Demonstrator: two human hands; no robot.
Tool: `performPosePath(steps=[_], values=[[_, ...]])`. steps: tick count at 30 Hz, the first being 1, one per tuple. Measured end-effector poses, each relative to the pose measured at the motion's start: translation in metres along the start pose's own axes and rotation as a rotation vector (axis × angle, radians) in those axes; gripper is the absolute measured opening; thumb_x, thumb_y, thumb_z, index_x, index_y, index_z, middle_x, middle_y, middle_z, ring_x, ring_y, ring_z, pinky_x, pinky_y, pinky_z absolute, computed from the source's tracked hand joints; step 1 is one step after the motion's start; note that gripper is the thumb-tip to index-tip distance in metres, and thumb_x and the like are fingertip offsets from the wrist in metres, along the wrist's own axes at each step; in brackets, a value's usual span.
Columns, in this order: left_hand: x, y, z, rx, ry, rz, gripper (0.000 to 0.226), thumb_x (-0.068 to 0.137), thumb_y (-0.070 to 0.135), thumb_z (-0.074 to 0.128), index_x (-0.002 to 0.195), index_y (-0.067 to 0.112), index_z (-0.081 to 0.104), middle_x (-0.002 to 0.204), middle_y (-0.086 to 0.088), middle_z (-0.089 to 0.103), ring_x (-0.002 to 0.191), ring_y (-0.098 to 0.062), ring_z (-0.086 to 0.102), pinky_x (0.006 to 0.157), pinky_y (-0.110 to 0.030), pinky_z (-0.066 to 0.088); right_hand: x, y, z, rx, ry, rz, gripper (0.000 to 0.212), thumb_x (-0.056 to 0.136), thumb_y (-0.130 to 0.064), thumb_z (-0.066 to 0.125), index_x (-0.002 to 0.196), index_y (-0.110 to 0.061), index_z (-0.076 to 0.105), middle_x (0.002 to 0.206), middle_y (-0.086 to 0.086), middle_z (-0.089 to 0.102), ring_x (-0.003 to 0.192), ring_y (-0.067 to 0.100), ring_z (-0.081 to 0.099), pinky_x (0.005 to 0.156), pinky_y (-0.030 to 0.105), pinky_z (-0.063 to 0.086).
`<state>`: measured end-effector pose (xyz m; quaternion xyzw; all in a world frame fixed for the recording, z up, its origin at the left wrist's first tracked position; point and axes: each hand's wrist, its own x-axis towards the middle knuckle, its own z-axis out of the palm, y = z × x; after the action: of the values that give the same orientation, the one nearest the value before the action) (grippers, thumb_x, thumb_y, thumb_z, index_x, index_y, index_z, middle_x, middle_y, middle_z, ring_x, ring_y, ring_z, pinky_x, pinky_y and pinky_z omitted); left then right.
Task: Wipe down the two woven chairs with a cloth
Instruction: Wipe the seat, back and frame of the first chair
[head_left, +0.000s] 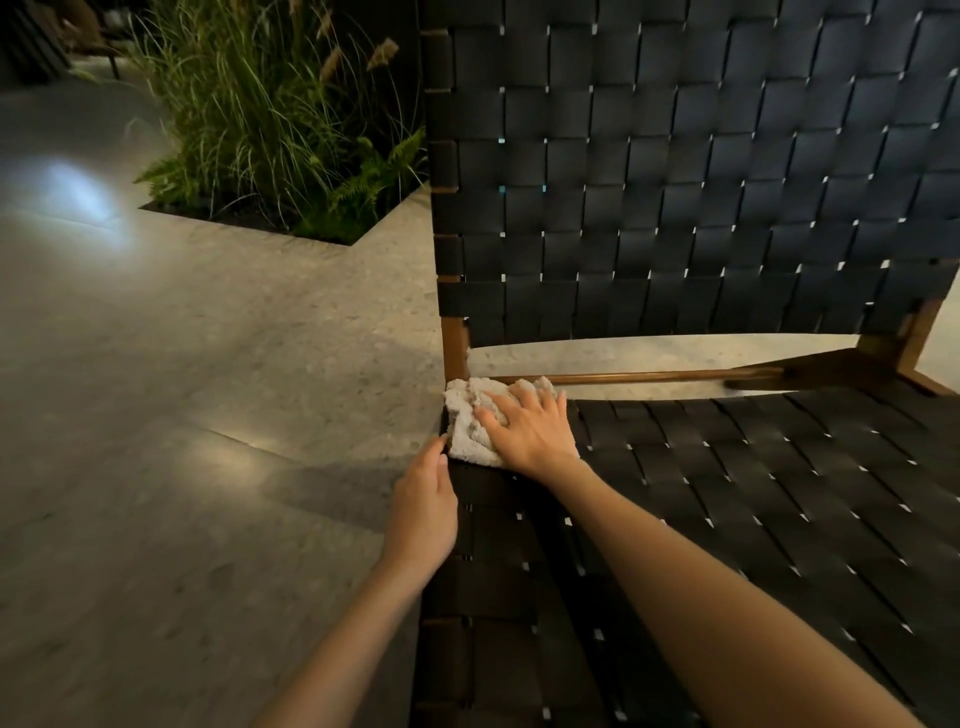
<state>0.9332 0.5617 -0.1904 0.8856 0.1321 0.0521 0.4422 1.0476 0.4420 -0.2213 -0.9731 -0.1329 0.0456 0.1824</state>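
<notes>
Nothing legible shows: no text, label, brand, number or sign on the woven chair, the cloth, the floor or the planter.

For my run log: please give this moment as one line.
step: wiping | right hand presses cloth on seat corner | left hand touches seat edge
</notes>
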Motion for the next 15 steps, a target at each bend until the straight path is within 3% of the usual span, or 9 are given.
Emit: performPosePath(steps=[4,8,11,14,15], values=[[-0.012,-0.003,-0.008,-0.088,-0.11,-0.028,0.044,0.104,0.021,0.028,0.147,0.015,0.03,0.152,-0.002,0.033,0.14,-0.012,0.028,0.108,-0.02,0.02,-0.019,0.0,-0.004,0.077,-0.104,0.007,0.057,0.096,-0.057,0.025,0.147,-0.034,0.028,0.158,0.007,0.017,0.145,0.032,0.003,0.115,0.047,-0.006],[-0.037,-0.008,-0.024,-0.106,-0.22,-0.031,0.044,0.104,0.022,0.028,0.148,0.017,0.027,0.155,0.001,0.024,0.142,-0.01,0.02,0.106,-0.017,0.015,-0.058,-0.008,-0.018,0.11,-0.136,-0.008,0.054,0.097,-0.05,0.028,0.148,-0.032,0.026,0.158,0.009,0.017,0.146,0.027,0.007,0.117,0.043,0.002],[-0.054,-0.01,-0.034,-0.114,-0.26,-0.045,0.044,0.104,0.022,0.028,0.148,0.016,0.027,0.154,0.0,0.027,0.14,-0.01,0.025,0.108,-0.019,0.019,-0.096,-0.016,-0.03,0.149,-0.168,-0.003,0.052,0.099,-0.045,0.031,0.149,-0.032,0.026,0.156,0.01,0.02,0.144,0.026,0.012,0.116,0.039,0.008],[-0.069,-0.01,-0.041,-0.138,-0.284,-0.047,0.042,0.104,0.021,0.03,0.146,0.019,0.031,0.147,0.001,0.038,0.117,0.004,0.04,0.088,0.0,0.031,-0.138,-0.022,-0.042,0.178,-0.217,-0.006,0.051,0.099,-0.045,0.032,0.148,-0.034,0.026,0.156,0.009,0.02,0.144,0.028,0.013,0.115,0.039,0.011],[-0.073,-0.009,-0.043,-0.147,-0.287,-0.054,0.042,0.104,0.022,0.03,0.146,0.02,0.032,0.145,0.0,0.041,0.111,0.005,0.039,0.083,0.0,0.031,-0.153,-0.024,-0.046,0.19,-0.231,-0.013,0.051,0.099,-0.045,0.033,0.148,-0.035,0.026,0.156,0.008,0.021,0.143,0.028,0.013,0.115,0.039,0.012]])
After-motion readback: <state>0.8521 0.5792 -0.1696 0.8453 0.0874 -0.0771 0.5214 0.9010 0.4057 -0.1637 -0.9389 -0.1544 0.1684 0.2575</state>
